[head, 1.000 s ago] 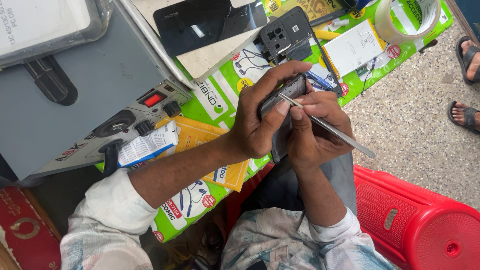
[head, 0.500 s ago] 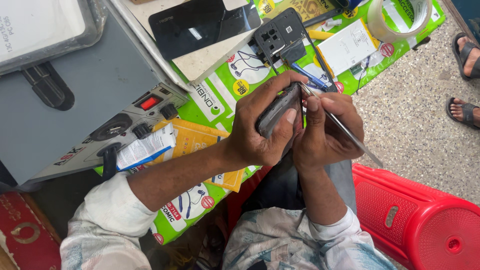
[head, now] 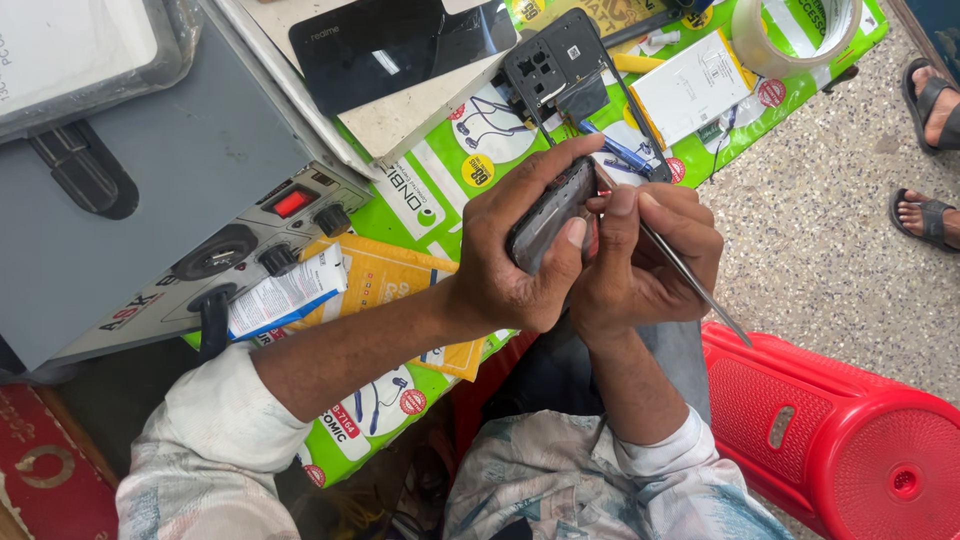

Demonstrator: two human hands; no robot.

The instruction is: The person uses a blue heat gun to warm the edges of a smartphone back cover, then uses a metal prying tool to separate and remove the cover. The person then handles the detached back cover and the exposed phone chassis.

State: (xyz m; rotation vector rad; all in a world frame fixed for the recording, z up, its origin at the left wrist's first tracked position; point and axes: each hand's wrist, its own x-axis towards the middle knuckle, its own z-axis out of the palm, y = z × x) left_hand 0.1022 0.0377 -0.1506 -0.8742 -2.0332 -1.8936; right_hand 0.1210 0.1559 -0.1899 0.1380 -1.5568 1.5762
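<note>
My left hand (head: 515, 255) grips a dark phone body (head: 548, 215) edge-on, fingers wrapped over its top and thumb on its side. My right hand (head: 640, 255) holds thin metal tweezers (head: 690, 285), whose tips meet the phone's upper edge while the long end points down to the right. Both hands hover above the green printed mat (head: 440, 190) on the work surface.
A black phone frame (head: 560, 60), a white battery (head: 690, 85), a tape roll (head: 790, 30) and a dark glass panel (head: 390, 45) lie on the bench. A grey power unit (head: 150, 200) with knobs stands left. A red plastic stool (head: 840, 430) is at right; another person's sandalled feet (head: 930, 120) are beyond.
Both hands have shifted slightly up and right with the phone. The tweezers have turned steeper and their tips have moved in to the phone's top edge.
</note>
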